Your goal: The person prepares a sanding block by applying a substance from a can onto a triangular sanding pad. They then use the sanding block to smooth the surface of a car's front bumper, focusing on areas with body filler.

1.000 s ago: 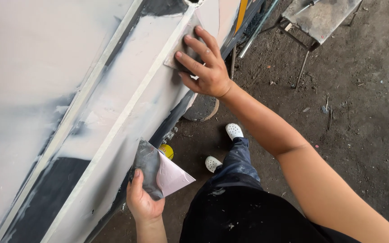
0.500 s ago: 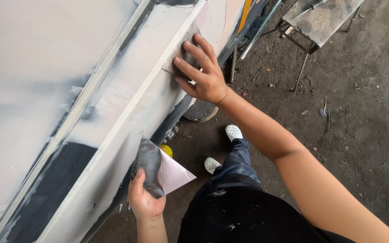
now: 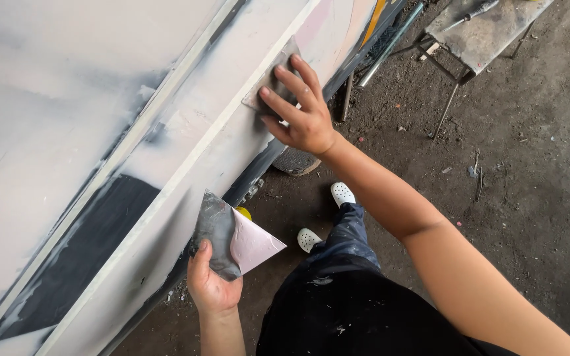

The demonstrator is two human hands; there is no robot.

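Right hand (image 3: pixel 305 112) flat against vehicle body panel (image 3: pixel 186 132), fingers (image 3: pixel 284 104) spread & pressing a thin grey spreader blade (image 3: pixel 268 84) onto the pale filler-coated surface, approx at the raised ridge running diagonally across the panel. Blade mostly hidden under the palm; only its upper & left edges showing.

Left hand (image 3: pixel 211 285) lower down, near the panel's bottom edge, fingers wrapped round the back of a dark grey mixing board (image 3: pixel 216 234), thumb on the front face. Board tilted, one corner up, touching or just off the panel — hard to tell w/ this angle. Pinkish putty (image 3: pixel 253 244) spread over the board's right part, forming a triangular patch.

Panel itself: mostly white/pale grey, dark unpainted patch (image 3: pixel 80 257) at lower left, faint pink tint near upper right.

Below: dirt floor (image 3: pixel 529 198), dark trousers w/ paint flecks, two white perforated clogs (image 3: pixel 342 194) side by side. Small metal table (image 3: pixel 476 36) at upper right, a screwdriver-like tool lying on it, thin legs angled down to the floor. Steel pipe (image 3: pixel 390 45) leaning beside the panel's far end.
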